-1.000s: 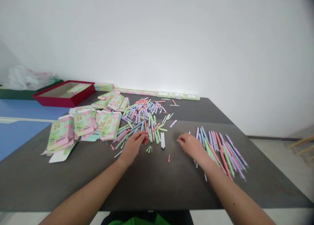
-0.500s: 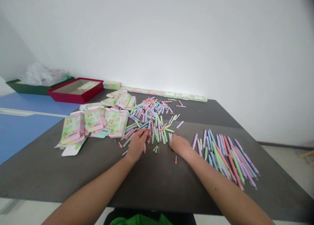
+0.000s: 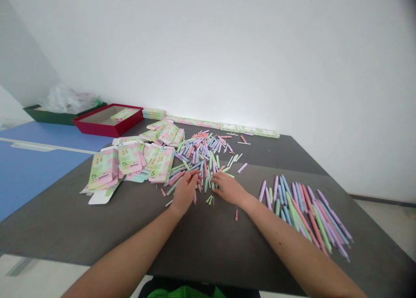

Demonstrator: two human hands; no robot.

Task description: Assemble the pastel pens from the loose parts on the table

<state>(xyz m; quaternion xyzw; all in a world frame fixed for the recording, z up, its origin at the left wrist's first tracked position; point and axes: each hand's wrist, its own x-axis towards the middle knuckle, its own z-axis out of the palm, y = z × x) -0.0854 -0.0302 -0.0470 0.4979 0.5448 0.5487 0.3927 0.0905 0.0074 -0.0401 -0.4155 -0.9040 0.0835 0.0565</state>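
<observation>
My left hand [image 3: 185, 190] is at the near edge of a heap of pastel pen parts [image 3: 198, 149]. Its thumb and fingers are pinched together; whatever lies between them is too small to make out. To its right, my right hand [image 3: 230, 189] reaches over the same edge of the heap, palm down. Its fingers are bent and a little apart, touching or just above the pen parts. Small green pieces [image 3: 209, 200] lie between the hands, and a small pink piece [image 3: 236, 215] rests below my right wrist. Pastel pens [image 3: 305, 209] lie spread out beside my right forearm.
Printed cardboard packs [image 3: 131, 158] are piled on the left of the dark table [image 3: 208, 246]. Behind them stand a red tray [image 3: 107, 129] and a green tray [image 3: 55, 116] with clear plastic in it. A row of packs [image 3: 230, 127] runs along the wall.
My right hand has moved left and slightly up, from beside the white sticks onto the heap, its fingers now more spread. My left hand stays pinched in nearly the same place. The view has shifted slightly.
</observation>
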